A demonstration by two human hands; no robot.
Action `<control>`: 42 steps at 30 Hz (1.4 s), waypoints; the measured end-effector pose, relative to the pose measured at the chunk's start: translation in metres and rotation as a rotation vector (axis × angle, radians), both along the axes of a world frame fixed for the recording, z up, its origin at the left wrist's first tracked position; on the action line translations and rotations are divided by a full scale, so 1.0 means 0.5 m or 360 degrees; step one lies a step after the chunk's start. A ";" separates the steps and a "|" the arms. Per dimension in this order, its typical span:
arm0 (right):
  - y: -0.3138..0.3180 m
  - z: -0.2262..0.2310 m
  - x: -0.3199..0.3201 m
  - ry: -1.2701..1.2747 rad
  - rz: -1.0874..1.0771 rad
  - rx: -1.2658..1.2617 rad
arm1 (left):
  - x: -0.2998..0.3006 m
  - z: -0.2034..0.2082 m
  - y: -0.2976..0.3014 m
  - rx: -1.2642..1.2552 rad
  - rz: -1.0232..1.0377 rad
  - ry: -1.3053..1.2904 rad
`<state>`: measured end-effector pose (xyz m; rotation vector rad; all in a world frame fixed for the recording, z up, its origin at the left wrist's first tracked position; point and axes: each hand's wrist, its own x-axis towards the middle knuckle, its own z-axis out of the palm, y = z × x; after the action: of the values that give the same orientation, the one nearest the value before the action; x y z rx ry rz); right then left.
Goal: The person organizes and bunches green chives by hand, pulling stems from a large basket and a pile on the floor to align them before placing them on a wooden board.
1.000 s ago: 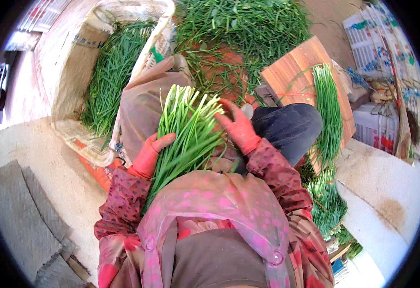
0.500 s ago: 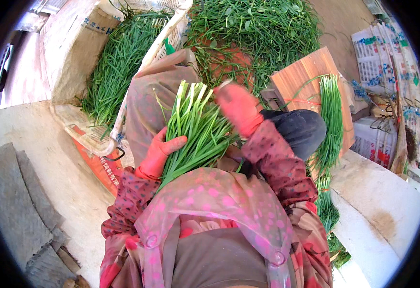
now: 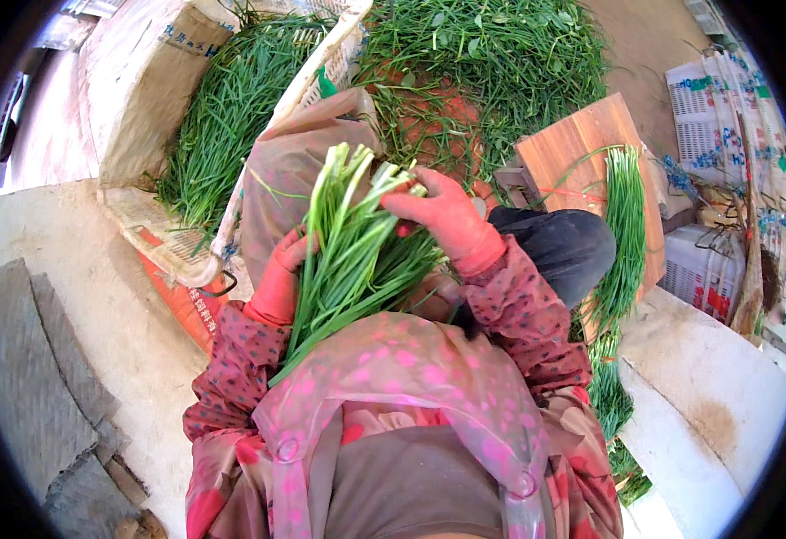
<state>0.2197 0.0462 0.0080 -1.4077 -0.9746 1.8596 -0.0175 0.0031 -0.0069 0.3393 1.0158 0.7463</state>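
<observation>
A loose bunch of garlic chives stands over my lap, pale cut ends up and green leaves slanting down to my apron. My left hand, in a red rubber glove, is wrapped round the bunch from its left side; the stalks hide part of its fingers. In a matching glove, my right hand grips the chives at the upper right, close to the white ends, thumb and fingers closed on the stalks.
Left of my knee is a white plastic basket of chives. A large heap of chives lies ahead. At right, a wooden board bears a neat chive bundle. White crates stand farther right, grey sheets at left.
My right hand, blurred and beside the bunch earlier, has come onto its upper right stalks. My left hand has shifted slightly left and its thumb is now behind the stalks.
</observation>
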 end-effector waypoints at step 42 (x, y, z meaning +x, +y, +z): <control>0.103 -0.143 0.004 -0.1467 0.0561 0.0952 | 0.034 -0.002 -0.018 -0.0053 0.0047 0.0039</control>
<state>0.2217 0.0977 -0.0637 -1.7584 -2.1152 0.8814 -0.0003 -0.0059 -0.0081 0.3062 1.0573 0.7523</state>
